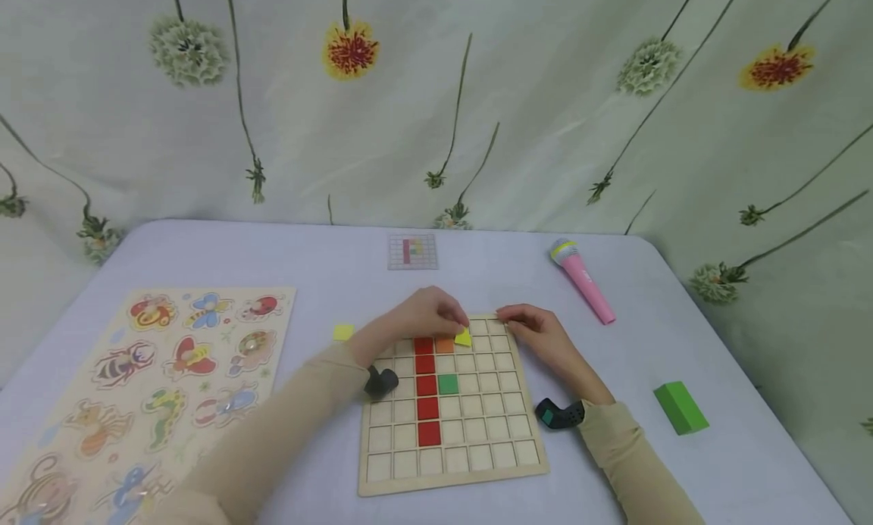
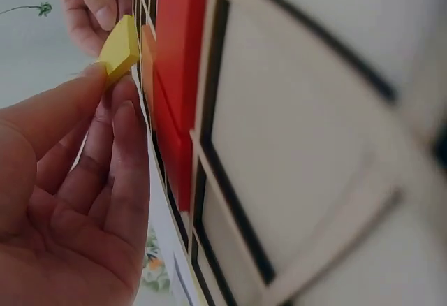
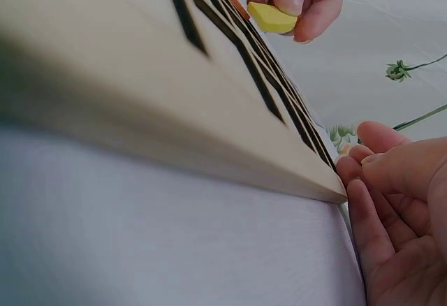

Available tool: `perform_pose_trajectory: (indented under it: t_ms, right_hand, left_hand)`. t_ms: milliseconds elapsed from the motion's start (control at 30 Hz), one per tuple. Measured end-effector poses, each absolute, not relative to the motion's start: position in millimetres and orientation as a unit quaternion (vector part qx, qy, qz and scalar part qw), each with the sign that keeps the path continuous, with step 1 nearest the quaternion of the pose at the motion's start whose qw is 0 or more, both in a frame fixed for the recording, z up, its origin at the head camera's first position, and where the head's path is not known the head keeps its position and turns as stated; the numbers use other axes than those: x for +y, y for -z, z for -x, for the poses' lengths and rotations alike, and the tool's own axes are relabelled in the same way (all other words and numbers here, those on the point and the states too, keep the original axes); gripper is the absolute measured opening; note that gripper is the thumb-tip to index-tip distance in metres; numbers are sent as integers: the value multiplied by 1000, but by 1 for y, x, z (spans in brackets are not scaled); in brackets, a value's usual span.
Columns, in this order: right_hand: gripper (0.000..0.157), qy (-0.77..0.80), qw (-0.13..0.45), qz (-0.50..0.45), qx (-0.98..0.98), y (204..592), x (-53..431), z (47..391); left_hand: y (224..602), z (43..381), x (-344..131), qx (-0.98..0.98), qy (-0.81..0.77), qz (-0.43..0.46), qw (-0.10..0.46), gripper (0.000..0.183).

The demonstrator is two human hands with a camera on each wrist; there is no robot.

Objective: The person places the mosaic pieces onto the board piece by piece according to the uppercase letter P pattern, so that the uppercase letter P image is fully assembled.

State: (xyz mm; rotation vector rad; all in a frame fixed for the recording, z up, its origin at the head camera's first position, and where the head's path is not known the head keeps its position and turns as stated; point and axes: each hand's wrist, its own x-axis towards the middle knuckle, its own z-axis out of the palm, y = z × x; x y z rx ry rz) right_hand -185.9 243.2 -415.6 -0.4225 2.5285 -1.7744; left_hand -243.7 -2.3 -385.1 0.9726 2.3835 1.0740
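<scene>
Yellow tile (image 1: pixel 464 338): held over the grid board (image 1: pixel 453 485), tilted, just right of the orange tile (image 1: pixel 445 346). Contact between the yellow tile and the board: cannot tell. My left hand (image 1: pixel 419 317) has it clamped, thumb on one side, fingertips on the other. My right hand (image 1: pixel 544 339) is at the board's far right corner, fingers loosely bent and touching the edge, with no clamp on it.

On the board: five red tiles (image 1: pixel 427 385) show in one column. The orange tile sits beside the uppermost of these; the green tile (image 1: pixel 448 384) sits beside the third one down. My left hand covers part of the far rows.

Around the board, on the white table (image 1: pixel 327 267): a loose yellow piece (image 1: pixel 343 332) by its far left corner; the insect puzzle (image 1: pixel 289 301) to the left; a small card (image 1: pixel 413 251) with a printed grid beyond; a pink microphone (image 1: pixel 585 282) far right; a green block (image 1: pixel 680 408) nearer on the right. Floral cloth (image 1: pixel 409 131) hangs behind.
</scene>
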Motion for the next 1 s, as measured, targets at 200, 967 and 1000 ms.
perform_pose_trajectory:
  t_ms: [200,967,1000]
  right_hand:
    - [19,567,8,138,812,414,242,185]
    - [21,576,6,147,804,416,243,186]
    - [21,577,6,145,804,416,243,186]
  left_hand:
    - [384,240,2,858,-356,-330,168,4]
    - [386,230,-5,841,-380,-336,191,15]
    - [386,230,-6,837,-382,-339,195,16]
